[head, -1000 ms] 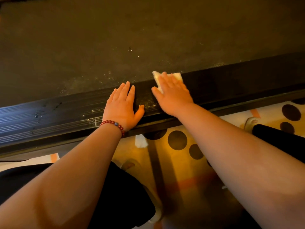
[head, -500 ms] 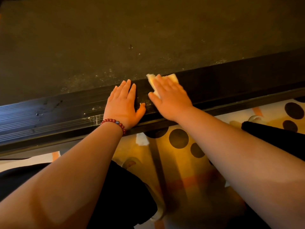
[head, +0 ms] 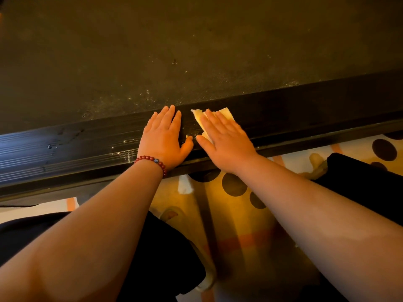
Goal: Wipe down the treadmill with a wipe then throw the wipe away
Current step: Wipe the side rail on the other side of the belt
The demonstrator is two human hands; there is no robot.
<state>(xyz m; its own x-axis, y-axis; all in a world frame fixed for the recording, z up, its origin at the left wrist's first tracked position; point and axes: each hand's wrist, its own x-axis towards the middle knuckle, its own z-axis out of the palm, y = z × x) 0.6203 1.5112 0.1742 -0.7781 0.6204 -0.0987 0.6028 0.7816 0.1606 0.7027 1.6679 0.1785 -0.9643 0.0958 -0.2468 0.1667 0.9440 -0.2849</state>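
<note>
A pale wipe (head: 226, 114) is pressed flat on the treadmill's dark side rail (head: 87, 147) under the right grip (head: 226, 142), fingers straight, seemingly for scrubbing, while the left grip (head: 162, 140), fingers straight together, is rested alongside, likely for bracing.

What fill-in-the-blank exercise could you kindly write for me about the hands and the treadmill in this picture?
1. The right hand presses the ____ flat onto the treadmill's side rail.
2. The beaded bracelet circles the ____ wrist.
3. The left hand rests flat on the side rail, holding ____.
Missing words: wipe; left; nothing.
</note>
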